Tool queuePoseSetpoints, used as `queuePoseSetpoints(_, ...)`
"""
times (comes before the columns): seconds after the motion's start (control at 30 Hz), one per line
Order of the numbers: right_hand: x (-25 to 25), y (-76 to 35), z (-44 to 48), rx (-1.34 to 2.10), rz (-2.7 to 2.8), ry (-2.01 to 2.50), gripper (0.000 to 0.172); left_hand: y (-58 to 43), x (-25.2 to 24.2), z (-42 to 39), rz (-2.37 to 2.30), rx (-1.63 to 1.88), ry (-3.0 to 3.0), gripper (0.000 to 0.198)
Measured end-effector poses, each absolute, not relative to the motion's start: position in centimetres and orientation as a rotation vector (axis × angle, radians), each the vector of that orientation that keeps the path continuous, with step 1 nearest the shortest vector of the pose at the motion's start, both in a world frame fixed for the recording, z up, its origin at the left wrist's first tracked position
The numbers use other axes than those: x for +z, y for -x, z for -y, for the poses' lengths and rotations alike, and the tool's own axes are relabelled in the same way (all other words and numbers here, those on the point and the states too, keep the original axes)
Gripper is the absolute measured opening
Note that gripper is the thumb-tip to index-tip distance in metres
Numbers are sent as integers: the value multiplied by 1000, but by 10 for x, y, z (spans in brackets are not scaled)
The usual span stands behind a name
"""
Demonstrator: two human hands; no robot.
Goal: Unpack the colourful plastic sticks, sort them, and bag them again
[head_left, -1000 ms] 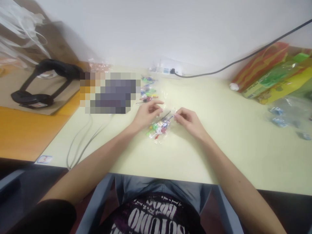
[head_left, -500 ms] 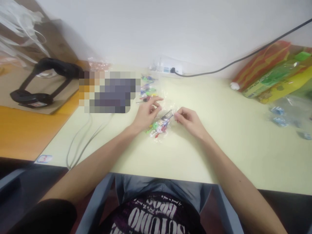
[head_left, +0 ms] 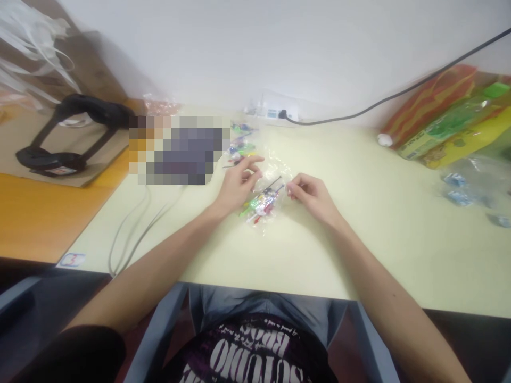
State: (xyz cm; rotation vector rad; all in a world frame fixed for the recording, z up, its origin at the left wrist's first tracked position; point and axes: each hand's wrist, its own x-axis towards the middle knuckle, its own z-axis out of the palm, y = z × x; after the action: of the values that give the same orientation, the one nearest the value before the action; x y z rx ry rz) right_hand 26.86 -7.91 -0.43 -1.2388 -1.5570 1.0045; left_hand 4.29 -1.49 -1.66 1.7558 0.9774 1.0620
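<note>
Head camera: I have the clear plastic bag (head_left: 266, 199) near the middle of the frame, lying on the pale worktop (head_left: 379, 223) between the two hands. Small coloured pieces (head_left: 256, 204) show in it, with dark thin rods (head_left: 273, 183) slanting up to the right; glare keeps me from telling what they are. The right hand (head_left: 313, 197) is just right of the bag, thumb and index fingers together at its edge; whether they have caught any of the plastic I cannot tell. The left hand (head_left: 236, 186) is at the bag's upper left, thumb and index finger apart, and I make out nothing clamped there. Beyond it, above centre, lies another wrapped cluster of pieces (head_left: 242, 144). I judge the step in hand to be working at the bag's loose upper end. As I read it, the next move calls for a sure pinch on that edge with both hands.
</note>
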Motion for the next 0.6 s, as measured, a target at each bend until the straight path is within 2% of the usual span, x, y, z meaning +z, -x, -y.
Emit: queuePoseSetpoints(0.6, 2, -267, 79, 1034, 1523, 1216, 43, -43, -16, 16, -991, 1121, -1751, 34)
